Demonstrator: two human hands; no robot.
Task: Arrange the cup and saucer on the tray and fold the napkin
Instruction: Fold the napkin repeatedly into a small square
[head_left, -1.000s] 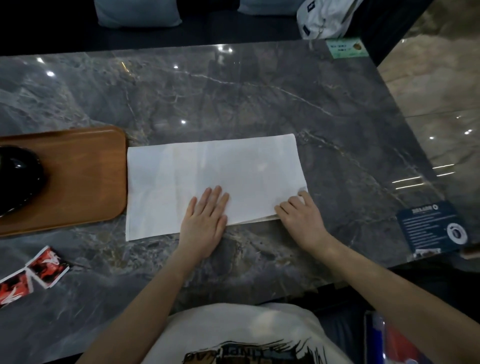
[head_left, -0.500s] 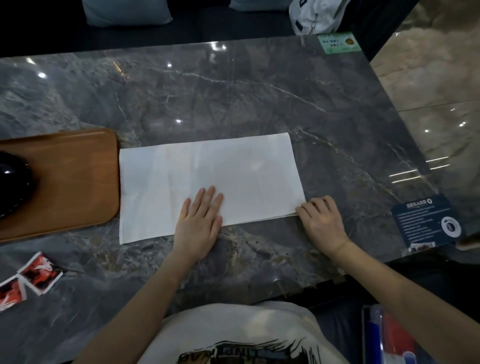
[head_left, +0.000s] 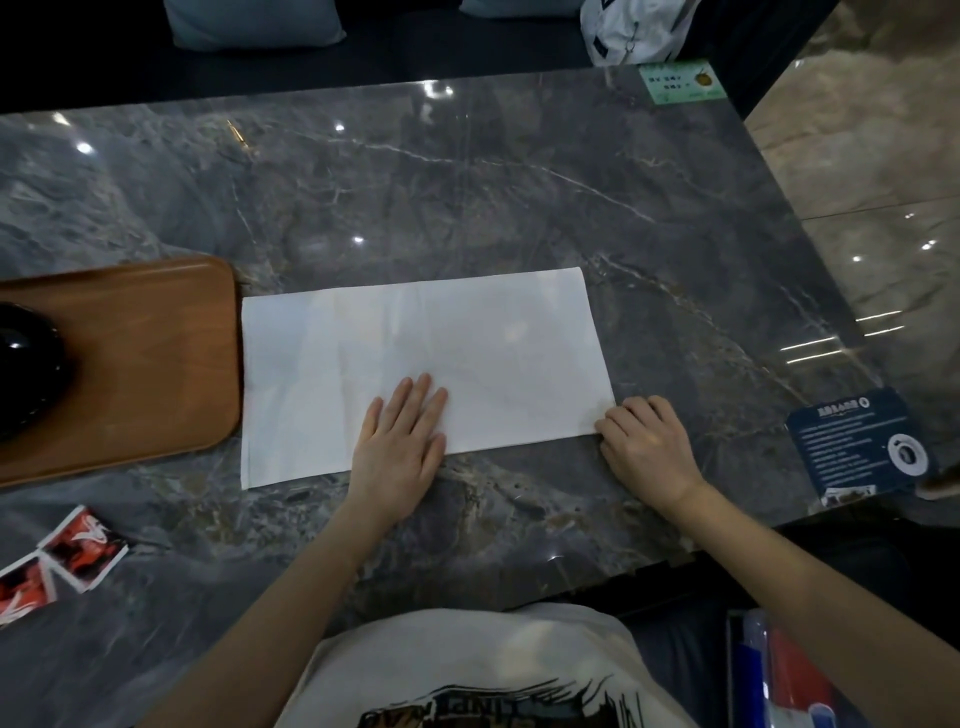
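Napkin: the white napkin (head_left: 415, 364) lay flat on the desk (head_left: 467, 182), an oblong just beside the wooden tray (head_left: 156, 364).
Left hand: the left hand (head_left: 402, 441) pressed flat on the near edge, fingers spread, gripping nothing.
Right hand: the right hand (head_left: 647, 441) curled at the near right corner; whether it pinched the cloth could not be told.
Risk: lifting that corner unevenly would likely skew the fold or drag the napkin.
Room: bare desk beyond and right; tray crowded the left edge.
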